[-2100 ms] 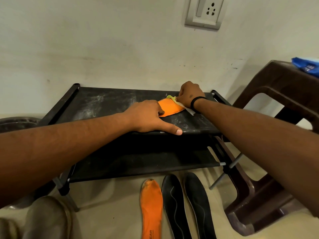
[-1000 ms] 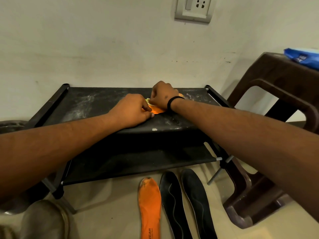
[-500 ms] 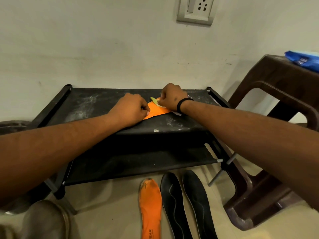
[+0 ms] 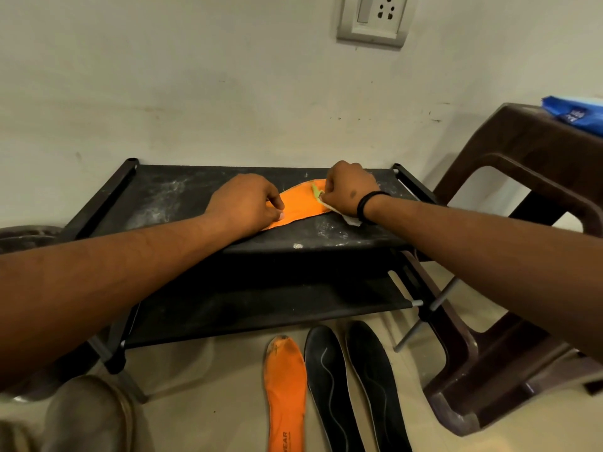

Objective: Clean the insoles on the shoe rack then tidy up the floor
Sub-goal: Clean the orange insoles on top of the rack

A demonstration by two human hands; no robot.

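Right hand (image 4: 349,190) grip: cloth (image 4: 342,216) (on insole (image 4: 301,206))

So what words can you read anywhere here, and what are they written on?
"WEAR": on the heel end of the orange insole on the floor; the letters run along its length and the bottom edge of the picture cuts off anything before them.
White print on the blue packet on the brown stool: too blurred to read.

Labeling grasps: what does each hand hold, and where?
Right hand grips a cloth, bunched under its fingers. Left hand pins the orange insole near one end.
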